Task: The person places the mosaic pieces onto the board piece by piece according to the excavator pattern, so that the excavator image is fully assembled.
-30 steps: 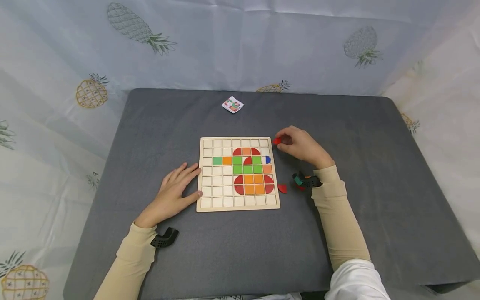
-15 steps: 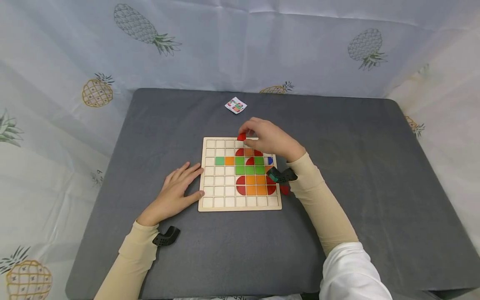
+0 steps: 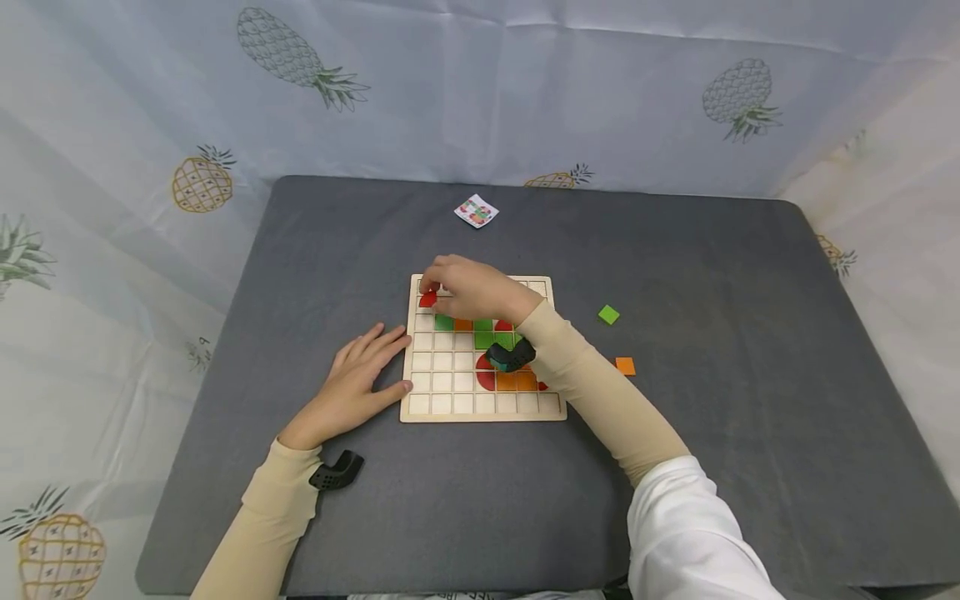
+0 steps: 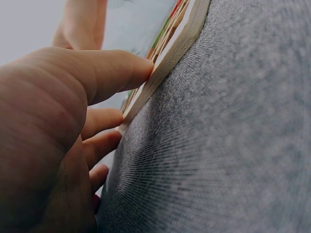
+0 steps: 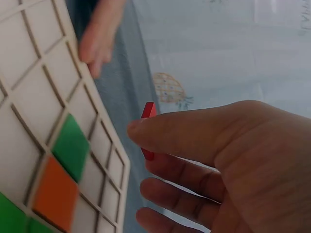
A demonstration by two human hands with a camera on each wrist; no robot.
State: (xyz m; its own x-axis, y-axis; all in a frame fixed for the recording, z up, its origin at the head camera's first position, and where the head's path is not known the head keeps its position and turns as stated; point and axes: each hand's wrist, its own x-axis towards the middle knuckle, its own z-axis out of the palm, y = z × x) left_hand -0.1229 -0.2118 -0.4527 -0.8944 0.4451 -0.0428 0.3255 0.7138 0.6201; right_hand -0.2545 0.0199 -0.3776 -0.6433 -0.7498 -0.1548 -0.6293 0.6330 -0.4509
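Observation:
A wooden grid board (image 3: 442, 406) lies on the dark table, its squares partly filled with green, orange and red tiles. My right hand (image 3: 476, 287) pinches a red quarter-circle tile (image 3: 428, 299) over the board's far left corner. In the right wrist view that red tile (image 5: 148, 110) shows edge-on between thumb and fingers, held off the board. My left hand (image 3: 352, 383) has its fingers spread, with fingertips touching the board's left edge. The left wrist view shows the thumb (image 4: 121, 73) against the board's wooden side (image 4: 170, 60). My right forearm hides the board's right part.
A small picture card (image 3: 476, 211) lies beyond the board. To the right, a green tile (image 3: 609, 314) and an orange tile (image 3: 625, 366) sit loose on the table (image 3: 735, 375). A pineapple-print curtain (image 3: 525, 100) hangs behind the table.
My right hand has carried the red tile leftward from the board's right side to above its far left corner. The loose green and orange tiles have come into view. My left hand stays put.

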